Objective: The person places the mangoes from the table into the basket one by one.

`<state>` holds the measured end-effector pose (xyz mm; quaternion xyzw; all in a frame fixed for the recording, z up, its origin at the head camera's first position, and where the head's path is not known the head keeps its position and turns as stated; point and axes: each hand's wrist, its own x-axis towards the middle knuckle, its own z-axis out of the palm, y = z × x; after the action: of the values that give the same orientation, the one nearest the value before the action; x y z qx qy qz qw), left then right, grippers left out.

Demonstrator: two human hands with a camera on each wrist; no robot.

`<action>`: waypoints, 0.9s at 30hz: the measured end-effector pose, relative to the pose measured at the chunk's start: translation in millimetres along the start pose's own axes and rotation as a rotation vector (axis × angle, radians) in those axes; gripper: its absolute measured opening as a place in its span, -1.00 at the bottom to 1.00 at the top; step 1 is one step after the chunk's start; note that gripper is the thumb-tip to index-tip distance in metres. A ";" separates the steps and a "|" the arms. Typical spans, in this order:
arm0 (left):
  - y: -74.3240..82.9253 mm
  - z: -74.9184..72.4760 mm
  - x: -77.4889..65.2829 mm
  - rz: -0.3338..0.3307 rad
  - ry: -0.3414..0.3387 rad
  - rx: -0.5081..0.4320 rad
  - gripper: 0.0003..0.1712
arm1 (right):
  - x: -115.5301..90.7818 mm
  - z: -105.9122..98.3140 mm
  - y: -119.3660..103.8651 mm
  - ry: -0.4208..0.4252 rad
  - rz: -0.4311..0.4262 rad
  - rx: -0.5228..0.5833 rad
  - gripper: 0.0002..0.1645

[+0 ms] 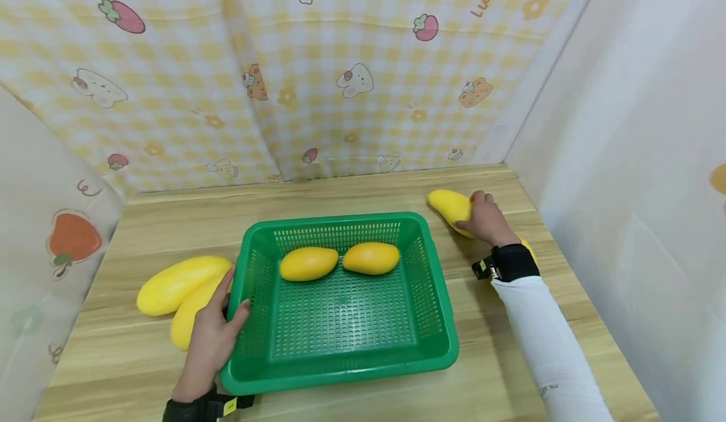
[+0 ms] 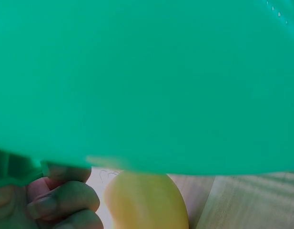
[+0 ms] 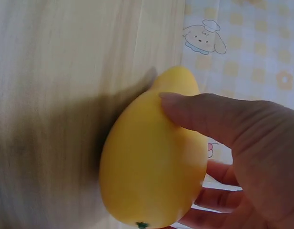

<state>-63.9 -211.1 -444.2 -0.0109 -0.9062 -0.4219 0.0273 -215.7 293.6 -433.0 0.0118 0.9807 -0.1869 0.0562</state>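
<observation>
A green plastic basket (image 1: 340, 381) with perforated sides sits mid-table, holding two mangoes, one at left (image 1: 309, 264) and one at right (image 1: 371, 258). My left hand (image 1: 211, 340) grips its left rim, the thumb on the inside; in the left wrist view the basket wall (image 2: 151, 86) fills most of the picture and curled fingers (image 2: 70, 200) show under the rim. Beyond the basket's right side, my right hand (image 1: 489, 220) holds a yellow mango (image 1: 450, 205) at the table's back right. Seen from the right wrist, the thumb lies across this mango (image 3: 147, 167), fingers behind it.
Two yellow mangoes, one farther back (image 1: 181, 283) and one nearer (image 1: 190, 318), lie left of the basket, the nearer partly hidden by my left hand. Another yellow piece (image 1: 529, 249) peeks out behind my right wrist. A checked curtain (image 1: 351, 63) hangs along the table's (image 1: 170, 220) back edge.
</observation>
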 end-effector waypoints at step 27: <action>0.6 0.0 -1.7 -0.025 -0.005 -0.019 -0.28 | -19.1 -1.2 -8.3 0.227 -0.106 -0.011 0.03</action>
<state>-62.2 -210.7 -443.8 -0.0006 -0.9023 -0.4306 0.0198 -197.2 286.3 -426.6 -0.0193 0.9811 -0.1815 -0.0649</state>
